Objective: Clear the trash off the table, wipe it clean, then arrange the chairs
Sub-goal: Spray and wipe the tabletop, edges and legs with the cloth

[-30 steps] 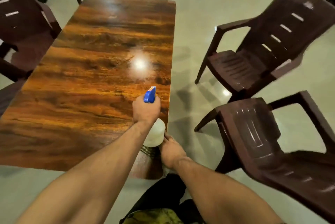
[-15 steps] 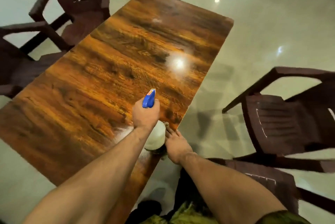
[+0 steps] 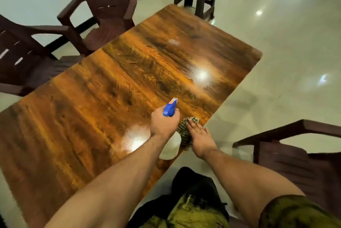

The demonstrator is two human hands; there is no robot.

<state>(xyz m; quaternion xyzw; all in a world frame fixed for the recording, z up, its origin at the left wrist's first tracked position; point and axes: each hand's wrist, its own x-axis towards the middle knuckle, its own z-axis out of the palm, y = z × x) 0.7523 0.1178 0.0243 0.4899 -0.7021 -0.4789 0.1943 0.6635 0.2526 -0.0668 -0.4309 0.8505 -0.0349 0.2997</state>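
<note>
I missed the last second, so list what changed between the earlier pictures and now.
The right hand moved forward from the edge of the table and now presses flat on the cloth. A pale wet patch appeared on the table beside the left forearm. The left hand still grips the spray bottle, nozzle aimed across the table.

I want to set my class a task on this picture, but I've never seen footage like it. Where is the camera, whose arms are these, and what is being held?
There is no machine here. A person wears a camera on the head, looking forward and down, so the two bare arms are that person's own. The left hand grips a spray bottle with a blue nozzle, at the wooden table. The right hand lies flat on a striped cloth near the table's edge. A brown chair stands on the right, and others stand across the table.
</note>
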